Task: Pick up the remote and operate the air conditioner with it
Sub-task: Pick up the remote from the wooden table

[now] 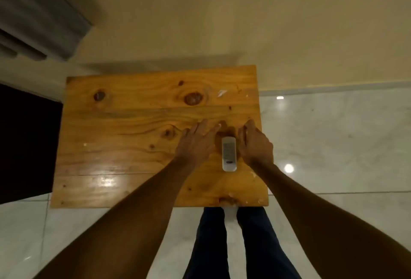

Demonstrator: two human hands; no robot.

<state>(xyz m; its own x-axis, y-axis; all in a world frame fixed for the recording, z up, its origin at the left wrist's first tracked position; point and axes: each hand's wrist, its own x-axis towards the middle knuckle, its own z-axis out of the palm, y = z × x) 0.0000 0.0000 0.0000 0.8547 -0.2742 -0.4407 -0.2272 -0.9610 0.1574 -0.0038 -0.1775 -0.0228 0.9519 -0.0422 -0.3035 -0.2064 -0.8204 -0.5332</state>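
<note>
A white remote lies flat on the wooden table, near its right front part, long side pointing away from me. My left hand hovers just left of it, palm down, fingers spread. My right hand sits on the remote's right side with fingers curled, touching or nearly touching its edge; neither hand has lifted it. The air conditioner hangs on the wall at the upper left, grey-white and blurred.
The table stands against a cream wall. A dark piece of furniture is at its left. Glossy white floor tiles lie to the right and in front. My legs in dark trousers stand at the table's front edge.
</note>
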